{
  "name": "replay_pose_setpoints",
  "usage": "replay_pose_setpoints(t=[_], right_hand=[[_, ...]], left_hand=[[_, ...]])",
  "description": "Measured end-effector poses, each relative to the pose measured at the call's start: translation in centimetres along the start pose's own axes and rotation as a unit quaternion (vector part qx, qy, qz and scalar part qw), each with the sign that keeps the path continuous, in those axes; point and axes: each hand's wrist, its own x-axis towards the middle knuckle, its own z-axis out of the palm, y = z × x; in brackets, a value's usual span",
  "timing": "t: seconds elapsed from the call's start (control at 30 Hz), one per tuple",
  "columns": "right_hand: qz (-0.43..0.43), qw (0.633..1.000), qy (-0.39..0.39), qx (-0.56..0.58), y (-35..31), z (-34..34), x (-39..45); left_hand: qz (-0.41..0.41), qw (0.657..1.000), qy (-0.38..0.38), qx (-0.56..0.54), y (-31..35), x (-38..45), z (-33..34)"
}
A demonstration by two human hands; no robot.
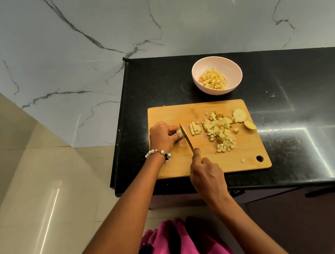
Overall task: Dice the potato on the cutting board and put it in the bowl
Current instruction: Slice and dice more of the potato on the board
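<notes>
A wooden cutting board [209, 159] lies on the black counter. At the board's left end my left hand [163, 136] grips a small potato piece [179, 132], mostly hidden under the fingers. My right hand [208, 174] holds a knife [186, 138] by its handle, with the blade set against the piece's right side. Cut sticks [195, 128] lie just right of the blade. A heap of diced potato [220, 131] covers the board's middle. Two potato end slices [239, 115] rest at the right end. A pink bowl [231, 69] behind the board holds diced potato [213, 80].
The black counter [288, 111] ends just left of the board, with tiled floor below. A marble wall rises behind the bowl. One stray cube [243, 160] lies near the board's hanging hole [259, 158]. Dark cabinet fronts sit under the counter edge.
</notes>
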Motion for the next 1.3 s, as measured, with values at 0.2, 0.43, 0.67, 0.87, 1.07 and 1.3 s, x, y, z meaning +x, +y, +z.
replay_pose_setpoints(t=[0.2, 0.43, 0.67, 0.87, 1.07, 1.3], right_hand=[[0.002, 0.998, -0.001, 0.056, 1.3, -0.3, 1.2], [-0.030, 0.996, 0.009, 0.083, -0.4, -0.2, 1.8], [-0.033, 0.998, -0.024, 0.041, -0.7, -0.1, 1.5], [-0.063, 0.998, -0.028, 0.006, -0.7, -0.3, 2.1], [-0.066, 0.997, -0.037, -0.012, 0.0, -0.3, 1.7], [-0.024, 0.999, -0.041, 0.022, 1.0, -0.3, -0.4]], left_hand=[[-0.007, 0.999, -0.004, -0.044, -0.5, -0.3, -0.5], [0.013, 0.998, 0.043, -0.040, -0.8, -0.9, 0.1], [0.007, 0.997, 0.062, -0.048, -0.9, -0.6, 0.4], [-0.013, 0.995, 0.079, -0.065, -0.8, -0.4, 0.9], [-0.032, 0.994, 0.091, -0.055, -0.4, -0.4, 1.0], [-0.042, 0.995, 0.072, -0.062, -0.6, -0.4, 0.9]])
